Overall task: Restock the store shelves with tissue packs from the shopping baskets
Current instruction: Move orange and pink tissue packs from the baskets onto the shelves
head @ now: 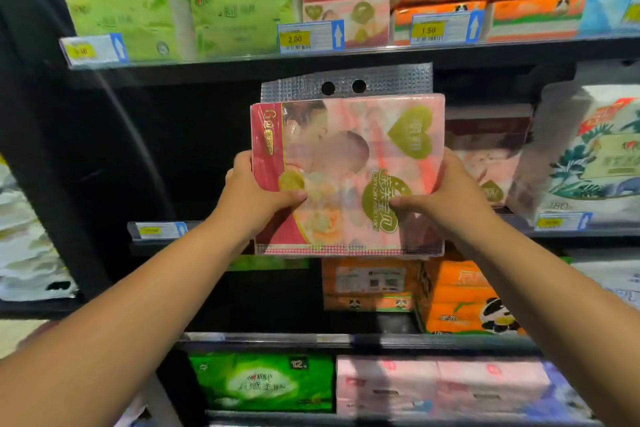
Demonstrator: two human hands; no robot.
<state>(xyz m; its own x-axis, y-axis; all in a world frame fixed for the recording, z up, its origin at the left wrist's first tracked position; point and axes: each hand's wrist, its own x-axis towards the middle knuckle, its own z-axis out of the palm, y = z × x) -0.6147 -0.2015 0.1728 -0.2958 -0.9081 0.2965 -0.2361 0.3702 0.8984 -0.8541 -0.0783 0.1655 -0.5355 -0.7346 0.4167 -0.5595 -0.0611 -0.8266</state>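
A pink tissue pack [349, 149] with a gold heart and a clear plastic carry tab is held upright in front of the second shelf [561, 234]. My left hand [258, 189] grips its lower left edge, thumb on the front. My right hand [440, 192] grips the lower right edge the same way. Behind the pack the shelf's left part is dark. A similar pink pack [485, 152] sits on that shelf just to the right.
The top shelf [242, 57] carries green, pink and orange panda tissue packs with price tags. A white leaf-print pack [595, 156] stands at the right. Orange packs [460, 298] fill the shelf below; green [263, 381] and pink packs lie lowest. No basket is in view.
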